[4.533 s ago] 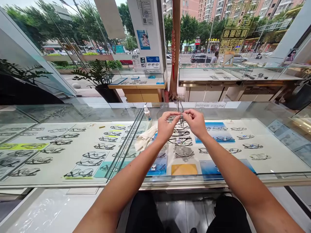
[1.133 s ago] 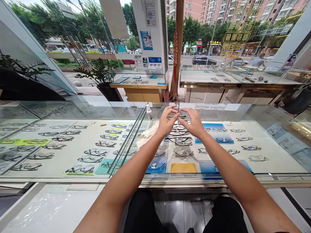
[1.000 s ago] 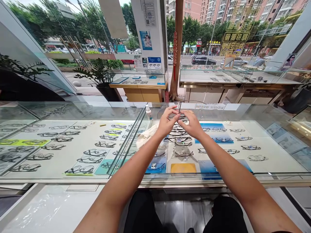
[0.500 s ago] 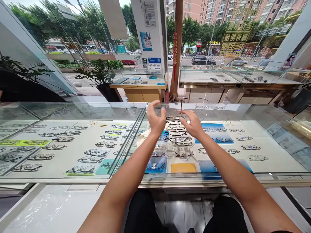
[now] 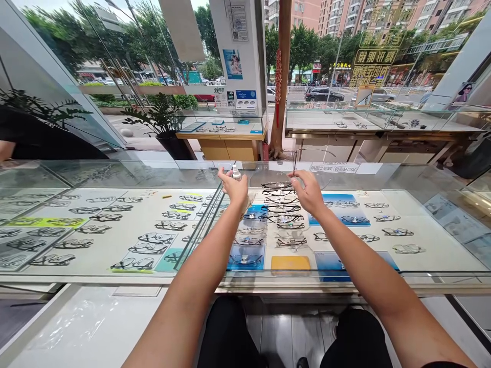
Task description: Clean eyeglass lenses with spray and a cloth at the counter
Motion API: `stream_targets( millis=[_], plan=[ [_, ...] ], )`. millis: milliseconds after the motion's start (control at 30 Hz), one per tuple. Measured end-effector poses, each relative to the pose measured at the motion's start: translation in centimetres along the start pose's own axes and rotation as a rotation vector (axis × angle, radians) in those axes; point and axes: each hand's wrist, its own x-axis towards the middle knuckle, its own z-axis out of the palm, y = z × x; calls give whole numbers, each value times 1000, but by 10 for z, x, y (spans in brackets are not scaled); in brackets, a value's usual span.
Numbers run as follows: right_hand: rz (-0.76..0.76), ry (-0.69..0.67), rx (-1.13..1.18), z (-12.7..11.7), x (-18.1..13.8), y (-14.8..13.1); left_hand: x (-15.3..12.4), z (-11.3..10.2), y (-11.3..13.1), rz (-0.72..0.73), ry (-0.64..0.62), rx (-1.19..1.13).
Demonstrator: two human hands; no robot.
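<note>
My left hand [image 5: 235,188] is closed around a small white spray bottle [image 5: 237,173], whose top sticks up above the fingers. To the right, my right hand [image 5: 308,191] pinches a pair of thin-rimmed eyeglasses [image 5: 294,162] above the counter's far side; one temple points upward, and the clear lenses barely show against the glass. Between the hands, a column of dark-framed eyeglasses [image 5: 282,208] runs toward me. A scrap of beige cloth [image 5: 248,205] is partly hidden beside my left wrist.
The glass display counter [image 5: 345,276] spans the view, with rows of eyeglasses [image 5: 143,249] inside. A yellow block [image 5: 290,263] and blue display boards [image 5: 337,207] lie among them. Beyond stand other showcases [image 5: 226,122] and a wooden post [image 5: 282,76]. Part of another person [image 5: 46,133] shows at left.
My left hand has moved slightly left and closed around the spray bottle. My right hand has shifted a little right, still pinching the eyeglasses. The view has tilted slightly.
</note>
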Motion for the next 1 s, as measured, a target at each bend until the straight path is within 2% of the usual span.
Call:
stream_targets(
  millis=[267,467,600,667,767,867,1000],
  plan=[
    [0,11,-7,0,1,0,10,7,-16,-13,-44,65],
    [16,7,-9,0,0,-1,12,7,-18,-53,-116,149],
    [23,1,-4,0,0,-1,10,5,-9,33,-90,18],
    [23,-3,3,0,1,-1,6,4,0,79,-132,-132],
    [26,-21,11,0,1,-1,-3,4,16,41,-343,-381],
    [29,-50,26,1,1,-4,-16,-1,33,-61,-675,-609],
    [49,-145,114,3,0,-13,-30,-15,53,-168,-1030,-723]
  ],
)
